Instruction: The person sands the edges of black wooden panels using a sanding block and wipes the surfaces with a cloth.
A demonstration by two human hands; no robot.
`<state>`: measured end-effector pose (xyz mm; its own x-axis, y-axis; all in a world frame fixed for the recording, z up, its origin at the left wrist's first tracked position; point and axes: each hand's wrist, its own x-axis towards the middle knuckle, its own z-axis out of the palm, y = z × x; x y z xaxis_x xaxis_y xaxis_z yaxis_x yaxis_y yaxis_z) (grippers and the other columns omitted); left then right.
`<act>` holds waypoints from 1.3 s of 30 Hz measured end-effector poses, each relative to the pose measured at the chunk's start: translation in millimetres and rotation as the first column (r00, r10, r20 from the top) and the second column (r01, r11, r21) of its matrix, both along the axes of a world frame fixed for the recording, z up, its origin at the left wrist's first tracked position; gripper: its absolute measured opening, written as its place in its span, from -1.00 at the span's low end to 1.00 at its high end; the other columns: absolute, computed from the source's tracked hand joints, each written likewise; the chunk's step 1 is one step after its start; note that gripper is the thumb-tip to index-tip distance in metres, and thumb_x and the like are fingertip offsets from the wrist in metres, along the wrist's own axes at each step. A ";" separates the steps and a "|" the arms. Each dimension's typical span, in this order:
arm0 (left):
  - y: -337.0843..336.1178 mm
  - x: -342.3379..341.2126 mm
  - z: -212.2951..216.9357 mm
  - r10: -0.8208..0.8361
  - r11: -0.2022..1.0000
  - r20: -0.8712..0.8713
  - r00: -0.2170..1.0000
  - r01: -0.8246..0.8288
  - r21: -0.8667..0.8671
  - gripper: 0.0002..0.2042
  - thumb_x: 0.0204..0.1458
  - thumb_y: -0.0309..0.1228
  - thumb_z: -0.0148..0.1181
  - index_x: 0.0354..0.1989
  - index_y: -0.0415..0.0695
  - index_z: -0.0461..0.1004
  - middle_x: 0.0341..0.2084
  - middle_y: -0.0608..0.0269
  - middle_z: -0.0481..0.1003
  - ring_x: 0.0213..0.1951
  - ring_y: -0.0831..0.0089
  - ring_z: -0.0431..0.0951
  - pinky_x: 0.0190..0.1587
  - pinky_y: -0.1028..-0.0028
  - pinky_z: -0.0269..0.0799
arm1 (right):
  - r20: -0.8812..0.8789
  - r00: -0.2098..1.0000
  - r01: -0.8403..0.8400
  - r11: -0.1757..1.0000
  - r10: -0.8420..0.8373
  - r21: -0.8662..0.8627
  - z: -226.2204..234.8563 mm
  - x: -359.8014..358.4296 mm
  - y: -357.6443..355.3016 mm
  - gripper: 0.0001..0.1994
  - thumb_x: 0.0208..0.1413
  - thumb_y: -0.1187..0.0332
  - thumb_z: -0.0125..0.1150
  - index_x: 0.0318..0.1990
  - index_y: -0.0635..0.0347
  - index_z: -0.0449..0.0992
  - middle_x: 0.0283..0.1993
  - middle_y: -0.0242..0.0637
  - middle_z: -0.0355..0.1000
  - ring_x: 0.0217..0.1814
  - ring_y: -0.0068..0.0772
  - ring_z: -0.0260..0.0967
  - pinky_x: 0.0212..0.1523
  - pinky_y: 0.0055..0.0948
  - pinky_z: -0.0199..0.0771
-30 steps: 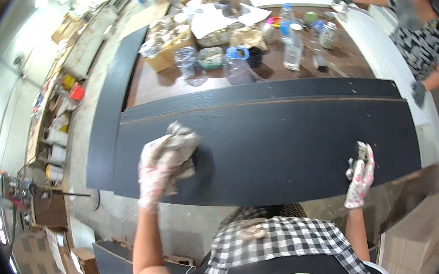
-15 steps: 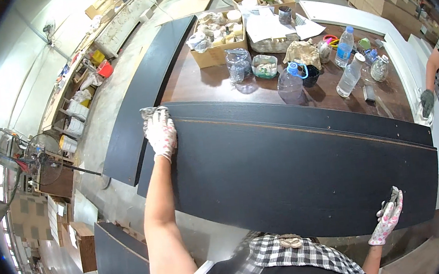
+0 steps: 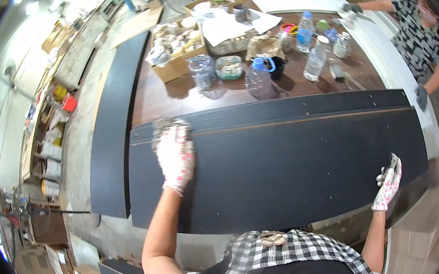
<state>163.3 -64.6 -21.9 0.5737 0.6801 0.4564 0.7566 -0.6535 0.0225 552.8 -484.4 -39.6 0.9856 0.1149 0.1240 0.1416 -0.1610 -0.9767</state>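
A long black board (image 3: 276, 168) lies across the work table in front of me, with a brown groove running along its far part. My left hand (image 3: 175, 155), in a white glove with pink spots, presses a blurred grey rag (image 3: 163, 124) onto the board near its far left corner. The fingers cover part of the rag. Near the board's front right edge, my right hand (image 3: 388, 186) rests in a matching glove with greyed fingertips. Its fingers are stretched out and the thumb is apart, with nothing visible in it.
Beyond the board, the brown table (image 3: 145, 94) carries a box of packed items (image 3: 179, 63), a handled bottle (image 3: 259, 82), and several other bottles and tubs. Another black board (image 3: 110, 138) stands left. At right, a co-worker (image 3: 423, 35) in grey gloves handles a white panel (image 3: 397, 70).
My left hand and the rag have moved along the board's far left part, now nearer me. My view has shifted. The co-worker's one hand has reached farther along the white panel.
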 end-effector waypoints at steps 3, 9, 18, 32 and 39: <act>-44.5 106.4 13.1 -0.307 0.932 0.048 0.950 0.311 -0.186 -0.61 -0.09 -0.41 0.19 0.00 -0.14 0.49 -0.02 -0.03 0.49 0.06 -0.04 0.45 0.11 0.05 0.34 | 0.059 0.998 -0.011 0.999 0.008 0.051 -6.4 3.1 -5.2 -0.55 0.37 0.37 -0.09 0.39 0.07 0.17 0.25 -0.35 0.37 -0.41 -0.77 0.28 -0.50 -0.79 0.27; -117.3 271.6 -9.2 -0.655 0.739 0.101 0.749 0.662 -0.125 -0.48 0.06 -0.24 0.13 0.22 -0.12 0.34 0.19 -0.01 0.34 0.22 -0.05 0.32 0.26 -0.08 0.16 | 0.015 0.999 -0.034 0.995 0.032 0.098 -10.3 4.6 -0.9 -0.55 0.35 0.39 -0.06 0.37 0.10 0.19 0.16 -0.38 0.40 -0.33 -0.75 0.31 -0.46 -0.75 0.33; -136.6 288.5 -1.2 -0.569 0.820 -0.129 0.812 0.549 -0.161 -0.45 0.07 -0.29 0.17 0.28 -0.08 0.32 0.27 0.01 0.27 0.31 -0.02 0.21 0.31 0.02 0.10 | 0.101 0.982 0.128 0.956 -0.159 0.265 -11.6 100.8 -75.6 -0.52 0.35 0.33 -0.06 0.39 0.14 0.15 0.25 -0.35 0.35 -0.24 -0.66 0.38 -0.31 -0.64 0.44; -306.4 613.7 -8.4 -0.872 0.485 0.011 0.489 0.867 -0.116 -0.46 0.16 -0.18 0.03 0.31 -0.12 0.25 0.25 0.02 0.28 0.29 -0.03 0.23 0.30 -0.04 0.09 | 0.222 0.975 -0.087 0.966 0.031 0.245 -18.2 92.7 -85.4 -0.34 0.30 -0.03 -0.02 0.40 0.21 0.09 -0.24 -0.35 0.41 -0.39 -0.63 0.32 -0.37 -0.62 0.40; -271.0 512.9 -0.4 -0.784 0.620 -0.160 0.600 0.771 -0.144 -0.42 0.04 -0.25 0.20 0.28 -0.08 0.31 0.24 0.06 0.30 0.28 -0.05 0.24 0.28 -0.04 0.15 | 0.015 0.983 -0.171 0.884 0.182 0.435 -28.8 90.3 -104.6 -0.30 0.28 -0.07 0.03 0.38 0.26 0.12 -0.07 -0.32 0.43 -0.30 -0.62 0.38 -0.27 -0.59 0.49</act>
<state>676.1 -335.7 -22.3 0.9657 -0.0449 0.2557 -0.0452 -0.9990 -0.0046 643.1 -588.9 -68.4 0.9576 0.2278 0.1765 0.1023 0.3038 -0.9472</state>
